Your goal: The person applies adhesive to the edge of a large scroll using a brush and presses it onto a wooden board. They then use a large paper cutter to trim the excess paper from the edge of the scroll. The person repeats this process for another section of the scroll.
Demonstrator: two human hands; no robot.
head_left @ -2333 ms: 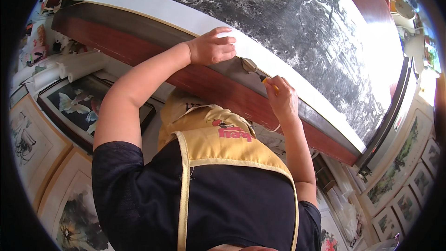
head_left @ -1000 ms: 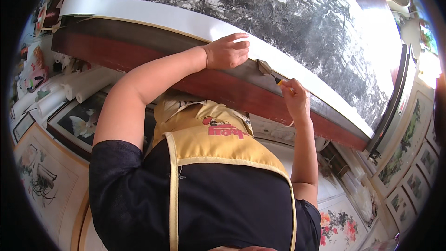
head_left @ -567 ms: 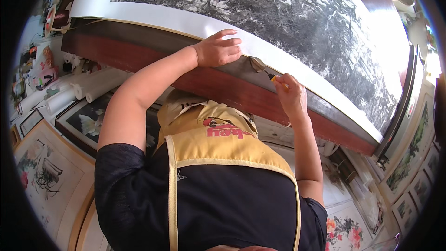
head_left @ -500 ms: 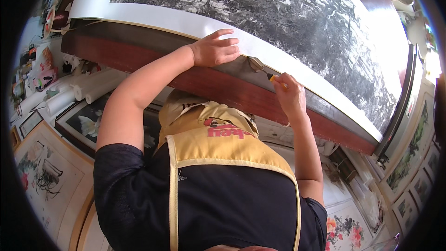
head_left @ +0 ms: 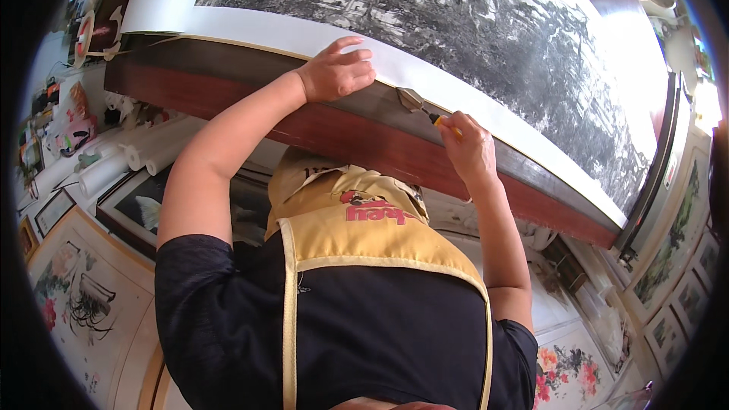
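A long black-and-white ink landscape painting (head_left: 456, 42) with a white border lies across a table (head_left: 364, 144) with a dark top edge and a red-brown front. My left hand (head_left: 338, 72) rests on the border's near edge, its fingers bent and spread apart. To its right, my right hand (head_left: 469, 144) is closed around the yellow-and-black handle of a small pointed trowel (head_left: 411, 99). The trowel's diamond-shaped metal blade points left, at the narrow pale strip along the border's near edge. Whether the blade tip is under the paper I cannot tell.
The painting's left end forms a white roll (head_left: 156, 0). Below the table at left are rolled papers (head_left: 102, 171) and a framed flower picture (head_left: 87, 304). More framed pictures (head_left: 672, 258) stand at the right, beside a dark rail (head_left: 659, 163).
My left hand has slid left along the paper's edge, its fingers more bent. My right hand and the trowel have shifted slightly left. The view has moved a little.
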